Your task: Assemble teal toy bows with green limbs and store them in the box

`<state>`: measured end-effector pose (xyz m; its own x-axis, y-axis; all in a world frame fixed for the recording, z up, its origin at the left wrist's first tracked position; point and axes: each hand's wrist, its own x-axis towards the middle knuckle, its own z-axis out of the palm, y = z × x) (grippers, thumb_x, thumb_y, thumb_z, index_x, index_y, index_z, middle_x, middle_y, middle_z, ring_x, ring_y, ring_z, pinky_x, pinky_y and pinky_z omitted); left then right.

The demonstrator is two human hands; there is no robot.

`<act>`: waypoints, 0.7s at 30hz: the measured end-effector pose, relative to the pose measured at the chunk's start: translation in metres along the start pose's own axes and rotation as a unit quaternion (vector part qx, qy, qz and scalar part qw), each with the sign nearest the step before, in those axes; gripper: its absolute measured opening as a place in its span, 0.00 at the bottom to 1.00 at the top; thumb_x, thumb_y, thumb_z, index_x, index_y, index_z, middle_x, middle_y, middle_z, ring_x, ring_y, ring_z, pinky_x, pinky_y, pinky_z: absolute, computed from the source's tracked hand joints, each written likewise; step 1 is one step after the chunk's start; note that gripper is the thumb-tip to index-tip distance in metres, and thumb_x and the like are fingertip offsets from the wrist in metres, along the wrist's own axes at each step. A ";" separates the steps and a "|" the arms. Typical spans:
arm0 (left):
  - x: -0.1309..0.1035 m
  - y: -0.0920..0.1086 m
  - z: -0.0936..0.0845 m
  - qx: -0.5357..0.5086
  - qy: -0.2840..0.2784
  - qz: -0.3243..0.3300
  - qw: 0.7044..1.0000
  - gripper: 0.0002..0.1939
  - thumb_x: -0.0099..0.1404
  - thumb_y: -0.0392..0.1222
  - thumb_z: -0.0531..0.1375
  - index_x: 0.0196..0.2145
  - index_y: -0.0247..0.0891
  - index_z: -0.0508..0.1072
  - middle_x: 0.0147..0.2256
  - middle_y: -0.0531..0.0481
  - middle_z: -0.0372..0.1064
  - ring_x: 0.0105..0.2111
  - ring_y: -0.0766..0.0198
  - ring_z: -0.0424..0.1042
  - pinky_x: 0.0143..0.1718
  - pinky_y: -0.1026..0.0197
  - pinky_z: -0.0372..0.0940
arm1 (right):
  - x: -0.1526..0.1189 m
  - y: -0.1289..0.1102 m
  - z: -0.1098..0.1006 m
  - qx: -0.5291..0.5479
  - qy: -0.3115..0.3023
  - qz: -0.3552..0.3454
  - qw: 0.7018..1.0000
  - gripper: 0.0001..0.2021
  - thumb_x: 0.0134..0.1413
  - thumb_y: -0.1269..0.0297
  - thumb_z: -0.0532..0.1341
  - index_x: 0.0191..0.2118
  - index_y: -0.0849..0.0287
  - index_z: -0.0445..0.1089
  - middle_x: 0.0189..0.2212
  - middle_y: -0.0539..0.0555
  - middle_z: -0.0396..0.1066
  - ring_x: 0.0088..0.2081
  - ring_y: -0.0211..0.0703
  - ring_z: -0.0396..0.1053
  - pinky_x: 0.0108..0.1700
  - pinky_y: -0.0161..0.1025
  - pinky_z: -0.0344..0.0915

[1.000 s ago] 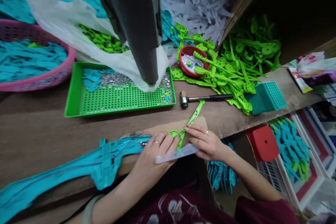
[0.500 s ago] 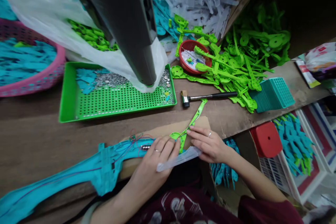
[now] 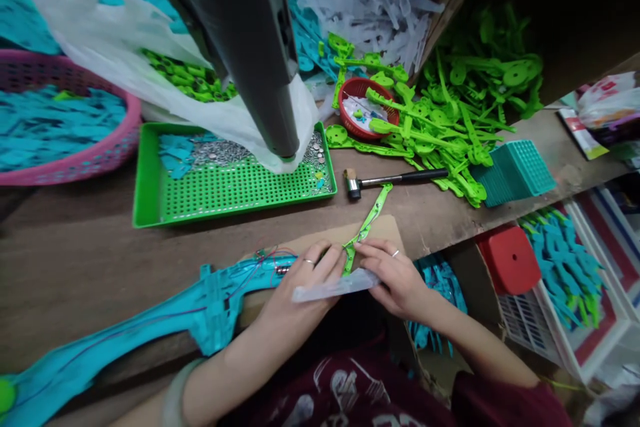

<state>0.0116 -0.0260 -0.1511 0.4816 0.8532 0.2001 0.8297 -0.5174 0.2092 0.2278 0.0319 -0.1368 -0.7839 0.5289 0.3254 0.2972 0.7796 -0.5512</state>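
Note:
A long blue plastic shell [image 3: 215, 307], sword-like in shape, lies open with thin wires and a metal spring on it. At its right end is a slim bright green plastic piece [image 3: 371, 217], pointing up and away. My left hand [image 3: 310, 283] is closed over the joint of the two, fingers curled down on the green piece. My right hand [image 3: 397, 277] has its fingertips at the green piece's right side. A translucent plastic strip [image 3: 333, 288] sticks out leftward from my right hand, across the back of my left hand. The fingertips' exact contact is partly hidden.
A rubber-headed hammer [image 3: 395, 179] lies beyond my hands. Behind are a green tray [image 3: 225, 203] with small metal parts, a red basket [image 3: 345, 107], a green parts heap [image 3: 435, 113] and a pink basket [image 3: 120, 147]. A dark machine arm [image 3: 250, 47] hangs over the tray.
The view has shifted slightly. My left hand has moved a little right and up, closer to my right hand. The translucent strip lies flatter and higher over my left hand.

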 end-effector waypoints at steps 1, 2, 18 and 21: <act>0.000 -0.001 0.000 0.002 -0.011 0.006 1.000 0.16 0.68 0.27 0.52 0.50 0.35 0.71 0.44 0.41 0.73 0.46 0.51 0.71 0.49 0.49 0.70 | -0.001 0.000 0.003 -0.017 -0.001 -0.006 1.000 0.15 0.63 0.73 0.55 0.54 0.62 0.64 0.55 0.68 0.73 0.58 0.55 0.68 0.56 0.55 0.72; 0.000 -0.002 0.001 -0.002 -0.015 0.012 1.000 0.17 0.68 0.26 0.51 0.50 0.35 0.71 0.44 0.41 0.73 0.45 0.52 0.71 0.49 0.49 0.70 | -0.001 -0.001 0.005 -0.030 -0.002 -0.012 0.999 0.15 0.62 0.73 0.55 0.54 0.63 0.65 0.55 0.69 0.73 0.58 0.55 0.68 0.56 0.55 0.72; 0.002 -0.006 -0.009 0.015 -0.026 0.038 0.999 0.12 0.69 0.31 0.57 0.50 0.35 0.72 0.43 0.41 0.72 0.44 0.51 0.70 0.45 0.50 0.69 | 0.003 -0.009 0.016 -0.039 0.037 0.015 0.998 0.12 0.62 0.73 0.56 0.49 0.63 0.68 0.49 0.67 0.76 0.52 0.54 0.71 0.53 0.52 0.74; -0.001 -0.006 -0.004 -0.003 -0.008 0.023 1.000 0.12 0.68 0.34 0.60 0.50 0.33 0.72 0.44 0.39 0.71 0.46 0.48 0.70 0.43 0.50 0.70 | 0.005 -0.009 0.010 0.020 0.044 0.073 0.996 0.08 0.64 0.71 0.56 0.47 0.60 0.68 0.48 0.63 0.76 0.50 0.50 0.72 0.52 0.49 0.74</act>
<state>0.0051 -0.0236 -0.1484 0.5229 0.8299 0.1946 0.8057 -0.5557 0.2051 0.2153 0.0241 -0.1377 -0.6819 0.6648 0.3051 0.3811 0.6789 -0.6275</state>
